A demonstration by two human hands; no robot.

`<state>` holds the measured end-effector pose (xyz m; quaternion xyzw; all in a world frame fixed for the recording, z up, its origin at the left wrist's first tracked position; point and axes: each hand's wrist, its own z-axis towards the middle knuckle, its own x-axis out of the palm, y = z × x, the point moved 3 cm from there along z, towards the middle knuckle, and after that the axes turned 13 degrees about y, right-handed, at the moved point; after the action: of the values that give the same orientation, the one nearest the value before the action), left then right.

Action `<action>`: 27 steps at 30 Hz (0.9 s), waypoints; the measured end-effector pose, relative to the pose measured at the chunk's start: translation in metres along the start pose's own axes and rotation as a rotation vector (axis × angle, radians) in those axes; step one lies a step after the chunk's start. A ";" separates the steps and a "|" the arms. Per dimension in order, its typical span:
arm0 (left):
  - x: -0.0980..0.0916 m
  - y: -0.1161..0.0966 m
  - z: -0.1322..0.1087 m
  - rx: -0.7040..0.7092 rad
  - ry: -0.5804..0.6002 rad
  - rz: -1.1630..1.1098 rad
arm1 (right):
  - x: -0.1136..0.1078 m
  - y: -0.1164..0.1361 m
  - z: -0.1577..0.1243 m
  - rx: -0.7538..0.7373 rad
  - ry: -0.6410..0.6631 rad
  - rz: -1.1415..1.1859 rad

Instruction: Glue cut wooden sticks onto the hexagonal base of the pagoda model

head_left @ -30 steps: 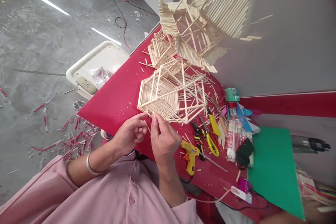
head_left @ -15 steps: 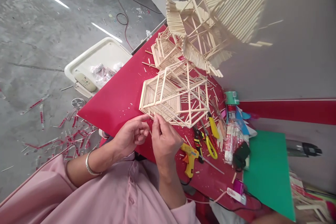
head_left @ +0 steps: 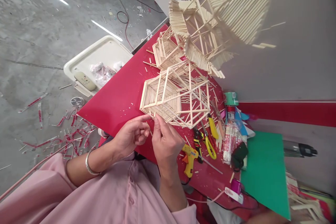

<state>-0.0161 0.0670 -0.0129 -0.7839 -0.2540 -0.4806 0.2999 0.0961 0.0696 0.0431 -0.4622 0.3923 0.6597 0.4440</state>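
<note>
Where gripping shows: right hand pinches slender stick; left hand, hold unclear.
Polygonal lattice: wooden sticks.
White tray: crumpled plastic.

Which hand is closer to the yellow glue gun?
The right. The person's right hand is just beside the yellow glue gun in the picture; the left hand is farther away, on the right hand's other side.

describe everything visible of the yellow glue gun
The yellow glue gun lies on its side on the red tabletop beside the right hand, which may hide its tip. It looks plastic, with an orange trigger, a blue marking and a handle pointing toward the near edge; a dark cord shows at the handle's foot. Contact with the hand is unclear.
</note>
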 end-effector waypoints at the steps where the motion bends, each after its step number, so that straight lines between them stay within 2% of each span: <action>1: 0.000 0.000 0.000 -0.001 0.000 -0.003 | 0.000 0.000 0.000 0.001 0.009 0.019; 8: -0.003 0.002 0.000 0.003 -0.011 -0.017 | -0.001 0.000 -0.002 0.025 0.079 0.087; 27: 0.000 0.000 0.001 0.003 0.015 -0.028 | 0.001 0.000 -0.002 -0.013 0.037 0.085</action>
<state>-0.0153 0.0677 -0.0132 -0.7762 -0.2635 -0.4902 0.2962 0.0966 0.0677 0.0411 -0.4601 0.4153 0.6720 0.4053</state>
